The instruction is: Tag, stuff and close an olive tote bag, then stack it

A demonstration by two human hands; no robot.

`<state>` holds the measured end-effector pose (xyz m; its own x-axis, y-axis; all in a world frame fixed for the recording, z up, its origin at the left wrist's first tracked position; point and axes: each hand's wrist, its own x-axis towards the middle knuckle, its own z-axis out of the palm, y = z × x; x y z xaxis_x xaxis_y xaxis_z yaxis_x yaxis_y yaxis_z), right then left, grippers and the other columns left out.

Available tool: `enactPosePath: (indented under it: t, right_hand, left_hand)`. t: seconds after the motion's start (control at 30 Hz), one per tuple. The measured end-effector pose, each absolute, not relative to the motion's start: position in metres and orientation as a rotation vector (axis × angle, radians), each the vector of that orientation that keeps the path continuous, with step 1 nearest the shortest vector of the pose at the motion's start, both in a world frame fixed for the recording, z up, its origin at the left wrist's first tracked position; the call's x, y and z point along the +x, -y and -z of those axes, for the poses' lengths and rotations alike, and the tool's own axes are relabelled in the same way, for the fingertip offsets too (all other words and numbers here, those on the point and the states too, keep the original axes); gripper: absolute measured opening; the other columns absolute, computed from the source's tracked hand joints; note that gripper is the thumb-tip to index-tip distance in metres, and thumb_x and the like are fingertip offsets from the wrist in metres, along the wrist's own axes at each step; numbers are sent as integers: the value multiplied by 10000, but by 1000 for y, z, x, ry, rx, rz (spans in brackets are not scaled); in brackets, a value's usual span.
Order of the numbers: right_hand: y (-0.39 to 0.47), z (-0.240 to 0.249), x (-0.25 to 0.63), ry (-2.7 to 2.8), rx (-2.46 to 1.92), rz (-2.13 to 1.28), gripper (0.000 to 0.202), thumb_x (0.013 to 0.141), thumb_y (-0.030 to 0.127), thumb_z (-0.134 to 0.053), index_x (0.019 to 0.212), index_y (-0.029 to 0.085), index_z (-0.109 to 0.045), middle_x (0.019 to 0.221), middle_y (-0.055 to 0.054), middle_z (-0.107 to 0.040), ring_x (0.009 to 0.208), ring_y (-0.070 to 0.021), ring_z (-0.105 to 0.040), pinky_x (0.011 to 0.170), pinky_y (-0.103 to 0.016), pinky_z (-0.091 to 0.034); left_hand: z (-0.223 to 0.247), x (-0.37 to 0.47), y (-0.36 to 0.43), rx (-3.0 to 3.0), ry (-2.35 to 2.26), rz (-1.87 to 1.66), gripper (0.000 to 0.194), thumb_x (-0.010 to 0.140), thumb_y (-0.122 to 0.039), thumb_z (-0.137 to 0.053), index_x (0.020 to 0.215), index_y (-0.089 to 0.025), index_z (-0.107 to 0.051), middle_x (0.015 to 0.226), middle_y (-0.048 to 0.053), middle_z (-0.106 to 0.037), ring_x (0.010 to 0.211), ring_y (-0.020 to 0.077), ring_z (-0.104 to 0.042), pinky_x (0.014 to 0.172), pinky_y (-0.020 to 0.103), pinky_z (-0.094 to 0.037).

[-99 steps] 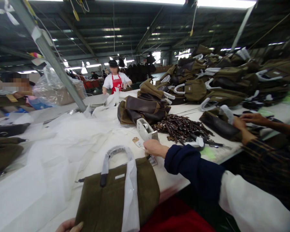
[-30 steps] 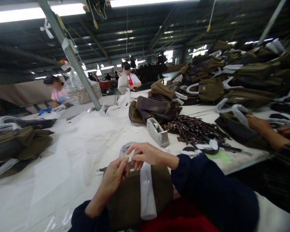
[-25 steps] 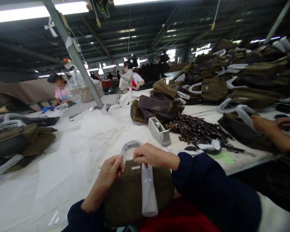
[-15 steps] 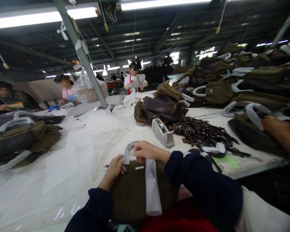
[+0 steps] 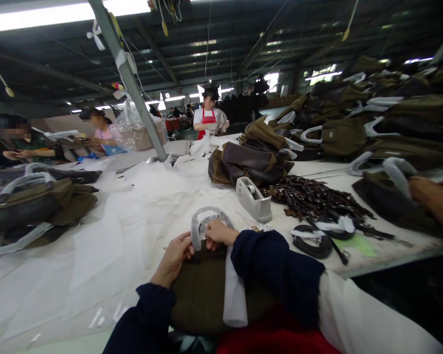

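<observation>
An olive-brown handbag (image 5: pixel 203 295) stands in front of me at the table's near edge. Its looped handle (image 5: pixel 196 228) is wrapped in translucent white sheeting. My left hand (image 5: pixel 177 255) pinches the left foot of that handle, where a dark tab meets the bag's top. Inside the loop, my right hand (image 5: pixel 218 234) is closed at the bag's top edge; what its fingertips hold is hidden. A strip of white foam wrap (image 5: pixel 235 300) hangs down the bag's near face, below my right wrist.
A grey tape dispenser (image 5: pixel 254 200) stands beyond my right hand, beside a heap of dark straps (image 5: pixel 317 196). White sheets (image 5: pixel 96 255) cover the left side. Handbags (image 5: pixel 33 206) lie left and are piled right. Another person's hand (image 5: pixel 433 196) reaches in at right; others work behind.
My right hand has moved down from above the handle to the bag's top edge. More of the handle loop shows. My left hand stays at the handle's left foot.
</observation>
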<state>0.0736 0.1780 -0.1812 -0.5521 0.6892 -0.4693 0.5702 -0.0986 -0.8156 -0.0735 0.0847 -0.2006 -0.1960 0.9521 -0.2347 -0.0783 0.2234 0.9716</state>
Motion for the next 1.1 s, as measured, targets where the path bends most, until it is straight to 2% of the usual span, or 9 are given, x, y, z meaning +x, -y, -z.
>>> enactPosePath:
  t: [0.27,0.37,0.43,0.53,0.7,0.83,0.93,1.0,1.1]
  right_hand:
    - [-173,169,69,2499,-1276,-1409,140,940,145,-465,901,142,-600,614,-26,-665,419,-101,-571,441,-196,-480]
    - [-169,163,70,2663,-1209,-1200,155,922,141,-457,945,138,-611,716,-63,-719,540,-139,-662,521,-219,-519]
    - [-166,154,77,2770,-1154,-991,132,875,145,-529,957,130,-631,874,-118,-740,773,-204,-719,672,-277,-550]
    - [-162,136,97,2916,-1071,-675,152,782,123,-628,927,103,-667,1090,-209,-696,1082,-332,-645,883,-411,-498]
    - [-165,109,122,3114,-956,-500,143,691,114,-710,833,120,-689,976,-160,-719,976,-319,-668,813,-378,-504]
    - [-162,109,118,3000,-835,-1213,260,811,385,-681,929,154,-660,758,-40,-683,718,-175,-664,607,-233,-504]
    - [-149,121,113,2611,-737,-1874,367,864,503,-601,1009,166,-613,796,-11,-634,672,-124,-630,506,-174,-480]
    - [-142,131,112,2465,-751,-1988,356,900,500,-546,997,161,-596,831,-16,-614,647,-118,-628,480,-179,-478]
    - [-141,146,113,2399,-875,-1763,252,950,351,-475,916,140,-607,724,-8,-606,523,-99,-591,471,-187,-454]
  left_hand:
    - [198,-71,-88,945,-1367,-1170,458,704,-427,-750,1037,-119,-681,590,-43,-582,409,34,-388,410,159,-302]
    - [200,-69,-88,936,-1431,-1201,450,728,-488,-703,964,-106,-664,526,-51,-554,392,43,-398,408,163,-311]
    - [202,-67,-86,926,-1504,-1236,428,763,-516,-643,894,-108,-643,492,-41,-557,405,64,-458,425,167,-350]
    - [204,-66,-82,945,-1622,-1269,385,791,-502,-602,820,-118,-621,509,3,-625,416,86,-523,440,177,-390]
    - [203,-66,-77,1059,-1769,-1287,359,798,-491,-605,747,-137,-632,469,-1,-625,340,91,-490,387,184,-330]
    - [198,-66,-71,1146,-1837,-1319,379,800,-520,-606,777,-145,-659,489,-26,-602,337,86,-452,393,200,-328]
    - [193,-68,-63,1192,-1857,-1310,394,799,-529,-611,847,-146,-695,508,-34,-589,362,91,-448,411,209,-340]
    - [190,-70,-57,1207,-1857,-1290,411,804,-538,-605,878,-147,-710,516,-35,-579,380,95,-448,422,212,-351]
    - [188,-71,-47,1218,-1854,-1256,436,801,-559,-605,882,-147,-723,545,-26,-582,407,103,-456,420,215,-353]
